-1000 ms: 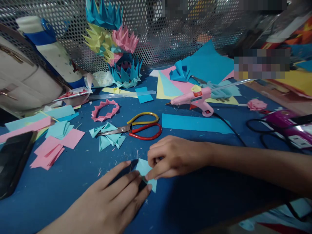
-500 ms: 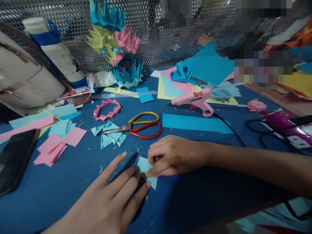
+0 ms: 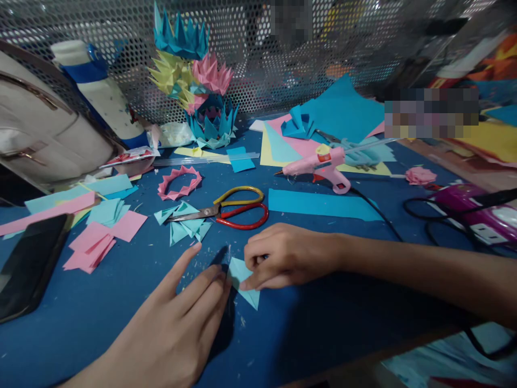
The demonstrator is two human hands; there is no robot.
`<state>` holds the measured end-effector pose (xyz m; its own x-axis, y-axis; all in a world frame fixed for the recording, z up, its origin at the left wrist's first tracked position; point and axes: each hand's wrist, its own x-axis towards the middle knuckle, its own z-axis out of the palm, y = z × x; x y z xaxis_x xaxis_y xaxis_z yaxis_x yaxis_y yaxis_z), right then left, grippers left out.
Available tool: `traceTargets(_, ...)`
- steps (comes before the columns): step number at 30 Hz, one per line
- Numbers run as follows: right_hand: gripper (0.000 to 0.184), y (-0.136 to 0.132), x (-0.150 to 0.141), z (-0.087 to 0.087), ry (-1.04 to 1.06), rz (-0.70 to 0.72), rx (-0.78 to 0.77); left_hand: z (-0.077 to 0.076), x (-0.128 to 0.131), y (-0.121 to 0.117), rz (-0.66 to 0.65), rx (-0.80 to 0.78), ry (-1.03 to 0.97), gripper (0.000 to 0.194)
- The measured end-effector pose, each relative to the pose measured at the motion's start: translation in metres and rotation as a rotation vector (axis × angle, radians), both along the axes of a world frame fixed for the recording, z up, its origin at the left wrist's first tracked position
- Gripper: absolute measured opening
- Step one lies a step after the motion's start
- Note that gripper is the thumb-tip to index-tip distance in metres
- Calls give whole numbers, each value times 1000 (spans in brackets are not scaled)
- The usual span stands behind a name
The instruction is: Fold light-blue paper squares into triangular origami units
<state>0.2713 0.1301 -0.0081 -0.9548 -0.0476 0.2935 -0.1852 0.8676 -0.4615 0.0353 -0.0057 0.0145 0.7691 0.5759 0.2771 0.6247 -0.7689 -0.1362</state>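
A small light-blue folded paper piece lies on the blue table between my two hands. My right hand is curled, its thumb and fingertips pinching the paper's right edge. My left hand lies flat with fingers stretched out, its fingertips touching the paper's left edge. Just behind the hands lie scissors with yellow and red handles, resting on several folded light-blue pieces.
A pink glue gun and a blue paper strip lie behind my right arm. Pink paper squares, a black phone, a pink paper ring, stacked paper flowers, a bottle and a purple device surround the work spot.
My left hand has slid back a little and its index finger has spread away. More of the paper's lower point now shows. The right hand keeps its pinch.
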Motion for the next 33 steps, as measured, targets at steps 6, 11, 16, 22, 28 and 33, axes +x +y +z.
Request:
traceTargets(6, 18, -1, 0, 1, -8, -13, 1, -10, 1, -3, -40, -23, -113, 30)
traceTargets(11, 19, -1, -1, 1, 16, -8, -26, -8, 6, -3, -38, -86, -143, 32)
traceTargets(16, 19, 0, -1, 1, 11, -1, -35, -6, 3, -1, -64, -151, -118, 29)
traceTargets(22, 18, 0, -1, 2, 6, 1, -46, -3, -1, 1, -91, -178, -98, 31)
traceTargets(28, 18, 0, 0, 0, -4, -4, -74, 3, -2, 4, -100, -218, -73, 32)
traceTargets(33, 25, 5, 0, 4, -34, 13, -287, -5, -6, 7, -165, -214, -148, 35)
